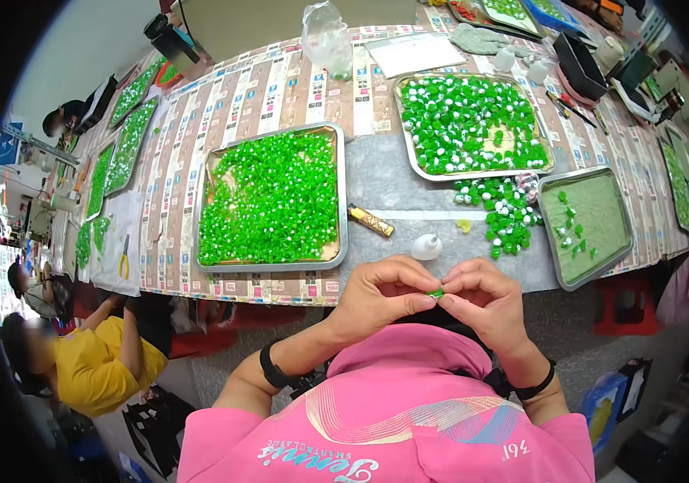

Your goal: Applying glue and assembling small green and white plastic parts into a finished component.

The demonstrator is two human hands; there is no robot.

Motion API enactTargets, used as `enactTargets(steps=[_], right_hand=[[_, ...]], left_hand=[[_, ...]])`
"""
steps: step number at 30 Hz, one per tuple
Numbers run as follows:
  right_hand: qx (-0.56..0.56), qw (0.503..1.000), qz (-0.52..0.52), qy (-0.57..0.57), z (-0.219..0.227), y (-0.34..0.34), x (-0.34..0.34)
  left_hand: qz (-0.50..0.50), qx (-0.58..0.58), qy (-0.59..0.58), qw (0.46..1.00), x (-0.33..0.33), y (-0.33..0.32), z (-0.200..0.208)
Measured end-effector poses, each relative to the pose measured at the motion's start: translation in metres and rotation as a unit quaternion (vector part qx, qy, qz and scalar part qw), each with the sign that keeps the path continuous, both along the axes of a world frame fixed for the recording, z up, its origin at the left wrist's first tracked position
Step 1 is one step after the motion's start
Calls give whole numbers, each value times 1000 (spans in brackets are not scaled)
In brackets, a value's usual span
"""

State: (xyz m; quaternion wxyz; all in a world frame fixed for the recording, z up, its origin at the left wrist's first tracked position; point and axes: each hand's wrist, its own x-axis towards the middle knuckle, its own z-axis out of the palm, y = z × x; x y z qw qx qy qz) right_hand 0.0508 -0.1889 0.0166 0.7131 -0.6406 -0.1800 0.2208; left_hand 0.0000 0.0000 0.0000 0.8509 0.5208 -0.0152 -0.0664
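A: Hands first, quick. What do they have?

B: Left hand [381,296] and right hand [477,299] meet at picture centre, fingertips pinched together on one small green piece [437,293]. Both are grasping it, left from 9 o'clock, right from 3 o'clock. It sits just off the near table edge [296,296], above the pink shirt [393,402].

A: Nearest things?

B: White teardrop-shaped bottle [426,246] at 12 o'clock of the hands, close, on the grey mat [393,181]. A gold and dark lighter-like stick [370,220] at 11 o'clock, beside it.

A: Trays?

B: Big metal tray [343,193] at 10 o'clock, packed with green pieces, its near rim close to the table edge. Second tray [399,121] at 1 o'clock, farther back, green and white pieces. Loose pile [505,213] of the same spills off its near rim toward 2 o'clock. Smaller tray [558,270] at 3 o'clock, green lined, few pieces, one corner hanging near the table edge.

A: Open room?

B: Bare grey mat strip between the big tray and the pile, straight ahead at 12 o'clock. Tight left and right because of tray rims.

A: Anyone else?

B: Person in a yellow shirt [99,362] at 8 o'clock, well apart, below the table's left end. Yellow-handled pliers [124,258] on the table at 9 o'clock
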Motion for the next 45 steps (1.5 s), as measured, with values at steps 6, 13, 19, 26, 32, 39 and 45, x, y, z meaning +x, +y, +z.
enactTargets(steps=[6,13,19,26,32,39,45], right_hand=[[18,999,22,47,-9,-2,10],[35,988,42,144,-2,-6,14],[-63,996,-55,9,-9,-39,32],[-357,810,-377,-272,-58,-174,105],[-428,742,-408,-316,-74,-199,124],[-368,814,-294,-340,-43,-98,98],[-292,904,-138,-280,-23,-24,63]], left_hand=[[11,84,-45,995,6,3,-4],[-12,68,-16,997,11,-1,-1],[-20,99,15,995,13,1,6],[261,384,-8,886,11,86,2],[321,667,-41,671,11,141,-13],[278,707,-38,650,23,136,-24],[244,624,-64,740,34,128,-34]])
